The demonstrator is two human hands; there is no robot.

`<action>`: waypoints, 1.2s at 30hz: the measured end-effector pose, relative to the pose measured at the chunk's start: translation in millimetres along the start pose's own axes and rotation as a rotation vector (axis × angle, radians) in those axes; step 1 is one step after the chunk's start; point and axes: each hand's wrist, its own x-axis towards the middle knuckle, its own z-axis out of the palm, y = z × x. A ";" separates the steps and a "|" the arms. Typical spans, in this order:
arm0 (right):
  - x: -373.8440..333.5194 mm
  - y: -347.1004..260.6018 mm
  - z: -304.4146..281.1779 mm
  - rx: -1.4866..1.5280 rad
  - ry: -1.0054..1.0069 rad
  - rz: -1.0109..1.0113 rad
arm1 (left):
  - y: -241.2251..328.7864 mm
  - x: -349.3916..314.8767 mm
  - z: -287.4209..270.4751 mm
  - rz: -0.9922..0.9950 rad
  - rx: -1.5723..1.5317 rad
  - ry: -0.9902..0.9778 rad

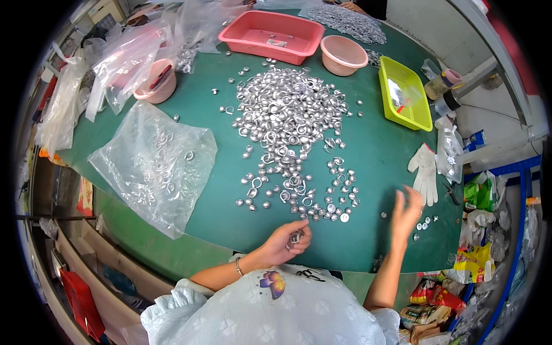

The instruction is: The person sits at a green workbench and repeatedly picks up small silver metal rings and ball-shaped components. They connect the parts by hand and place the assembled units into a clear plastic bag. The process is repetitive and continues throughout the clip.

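Note:
My left hand (280, 246) is closed, palm up, at the table's near edge, with a few small silvery metal rings (295, 236) in its curled fingers. Over the right part of the table, my right hand (406, 214) is raised with its fingers apart and nothing visible in it. Beside it on the table lie several small round metal caps (420, 226). A big heap of silvery domed caps and rings (290, 106) covers the middle, trailing toward my left hand. At the near end of that trail, one pale disc (344, 218) lies flat.
A clear plastic bag (123, 167) with some rings lies left on the green table (230, 224). Behind the heap are a red tray (270, 54) and a pink bowl (344, 68); another pink bowl (164, 92) stands left. A yellow-green tray (422, 115) and a white glove (426, 178) lie right.

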 end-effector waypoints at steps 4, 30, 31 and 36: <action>20.4 -113.7 67.2 0.399 -0.296 -0.497 | 0.6 0.2 4.6 0.026 0.018 0.000; 17.5 -140.8 80.1 1.762 -0.989 0.934 | 11.2 -4.1 -3.8 0.035 0.024 0.019; 15.5 -130.2 75.8 1.793 -1.000 0.901 | 8.8 -0.5 -8.4 0.031 0.033 -0.001; 7.4 -72.2 44.7 1.318 -0.749 0.619 | 9.0 -0.4 -6.1 0.013 -0.052 0.005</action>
